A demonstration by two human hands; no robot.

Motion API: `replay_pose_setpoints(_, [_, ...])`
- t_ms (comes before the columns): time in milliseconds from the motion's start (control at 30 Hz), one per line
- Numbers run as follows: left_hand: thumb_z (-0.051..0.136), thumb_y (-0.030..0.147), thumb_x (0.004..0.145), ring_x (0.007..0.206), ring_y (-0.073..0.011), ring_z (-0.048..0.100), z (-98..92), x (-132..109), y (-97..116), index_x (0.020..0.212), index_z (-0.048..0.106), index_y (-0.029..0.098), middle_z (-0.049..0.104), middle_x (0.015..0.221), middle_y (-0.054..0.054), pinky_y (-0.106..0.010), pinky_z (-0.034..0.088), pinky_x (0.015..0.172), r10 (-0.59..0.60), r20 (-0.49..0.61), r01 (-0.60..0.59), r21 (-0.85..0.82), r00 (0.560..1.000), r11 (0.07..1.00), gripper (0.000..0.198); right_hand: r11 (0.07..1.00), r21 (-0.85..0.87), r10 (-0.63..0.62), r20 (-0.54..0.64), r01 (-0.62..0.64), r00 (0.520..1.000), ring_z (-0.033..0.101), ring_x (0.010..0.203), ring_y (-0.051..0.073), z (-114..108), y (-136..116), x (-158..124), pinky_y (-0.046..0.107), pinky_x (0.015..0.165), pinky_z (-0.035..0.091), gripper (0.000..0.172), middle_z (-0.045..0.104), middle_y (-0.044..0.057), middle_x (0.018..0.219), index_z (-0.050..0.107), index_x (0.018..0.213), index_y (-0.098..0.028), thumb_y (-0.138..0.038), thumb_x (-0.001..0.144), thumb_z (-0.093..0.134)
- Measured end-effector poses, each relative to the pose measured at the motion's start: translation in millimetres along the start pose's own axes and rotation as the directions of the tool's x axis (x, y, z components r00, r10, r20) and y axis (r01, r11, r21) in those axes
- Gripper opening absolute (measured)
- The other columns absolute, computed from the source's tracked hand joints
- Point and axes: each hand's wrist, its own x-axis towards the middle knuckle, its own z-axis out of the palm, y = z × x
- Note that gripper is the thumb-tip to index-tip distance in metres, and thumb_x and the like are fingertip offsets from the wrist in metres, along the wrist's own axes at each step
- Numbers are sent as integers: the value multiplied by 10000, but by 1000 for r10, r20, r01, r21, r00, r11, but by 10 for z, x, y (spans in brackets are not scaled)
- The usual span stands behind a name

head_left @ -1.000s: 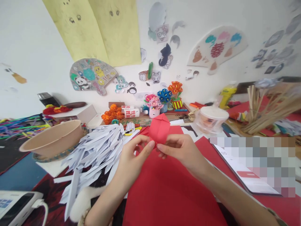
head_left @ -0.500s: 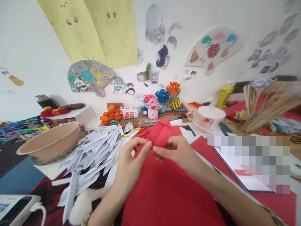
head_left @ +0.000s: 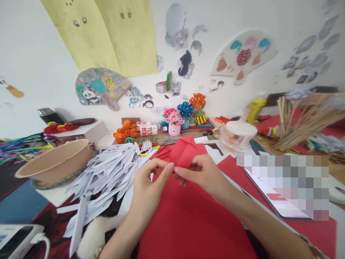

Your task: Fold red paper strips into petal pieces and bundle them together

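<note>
A small folded piece of red paper (head_left: 183, 151) is held up between my two hands, creases showing on its upper part. My left hand (head_left: 155, 176) pinches its lower left edge with thumb and fingers. Close beside it, my right hand (head_left: 198, 169) grips the lower right edge, thumb in front and some fingers hidden behind. Under both hands lies a large red paper sheet (head_left: 194, 223). To the left is a pile of folded white paper strips (head_left: 107, 172).
A beige bowl (head_left: 56, 165) stands at left, with a white device (head_left: 18, 239) and cable in front. Handmade flower pots (head_left: 174, 129) line the back by the wall. At right are a round plastic tub (head_left: 238, 135) and a phone (head_left: 280, 201), partly pixelated.
The whole view has shifted very slightly. Both hands keep their hold on the folded red paper, with hardly any visible movement.
</note>
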Motion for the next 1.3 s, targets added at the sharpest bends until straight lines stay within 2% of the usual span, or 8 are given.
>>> replay_pose_setpoints(233, [623,369,836,668,-162,528,20,-7,-35,650,642,189,661,660,-6,-296,399,680,8,-3,-8,43,1000,999,260,999,-48,-19,-14,19,1000,629,559,128,1,9,9,245,559,528,228,676,19,618,709,686,-151,-362,762,757])
replay_pose_setpoints(433, [600,362,846,658,-151,571,4,18,-33,661,648,176,678,678,-10,-272,409,643,-40,102,42,-17,994,999,267,999,-45,5,-33,-7,999,594,525,119,-12,19,11,240,527,505,260,654,4,578,706,673,-153,-396,710,789])
replay_pose_setpoints(633, [637,334,829,629,-127,551,15,-9,-13,652,632,169,645,640,7,-244,427,636,-10,20,12,-93,1000,996,242,995,-101,-7,7,8,1000,615,534,121,-31,-14,-2,243,543,516,218,679,14,616,709,685,-159,-356,763,760])
replay_pose_setpoints(833, [641,330,832,618,-119,550,13,-24,22,652,636,166,644,630,11,-234,431,626,-5,-1,5,-99,1000,995,243,992,-129,12,32,-7,999,636,553,117,-44,-40,-20,229,559,526,174,708,21,661,722,723,-163,-316,807,732])
replay_pose_setpoints(1300, [636,285,847,586,-110,551,42,-72,23,626,619,178,629,589,25,-222,436,614,58,-63,-62,-62,996,996,246,999,-19,37,59,-36,998,619,559,115,-19,-39,-27,237,561,515,200,696,18,670,718,740,-161,-351,790,753])
